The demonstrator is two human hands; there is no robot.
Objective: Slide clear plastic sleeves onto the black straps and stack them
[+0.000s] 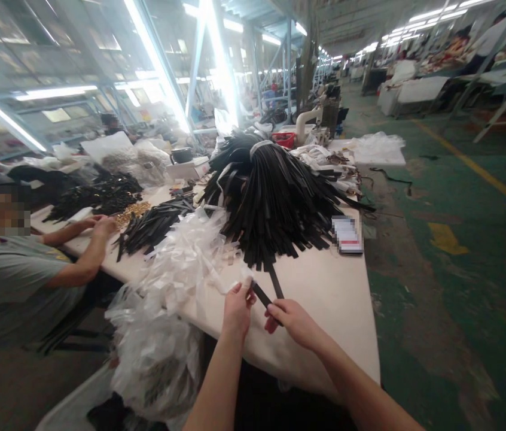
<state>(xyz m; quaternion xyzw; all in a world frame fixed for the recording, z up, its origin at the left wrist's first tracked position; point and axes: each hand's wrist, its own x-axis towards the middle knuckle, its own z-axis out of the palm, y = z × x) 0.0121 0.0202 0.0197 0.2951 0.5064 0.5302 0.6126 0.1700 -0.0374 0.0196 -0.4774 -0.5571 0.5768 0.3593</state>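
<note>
A black strap [262, 295] runs between my two hands above the pale table. My left hand [238, 305] pinches its upper left end, where a bit of white material also shows at the fingertips. My right hand [289, 318] is closed round the strap's lower right part, thumb on top. Another black strip [276, 281] reaches from the pile down to behind my right hand. Just beyond my hands lies a large bundle of black straps [275, 191], bound near its top with a pale band.
White translucent strips [190, 251] heap at the left and hang over the edge of the table [325, 335]. A phone [347, 235] lies at the right edge. A person [15, 269] works at the left beside more black straps [154, 224].
</note>
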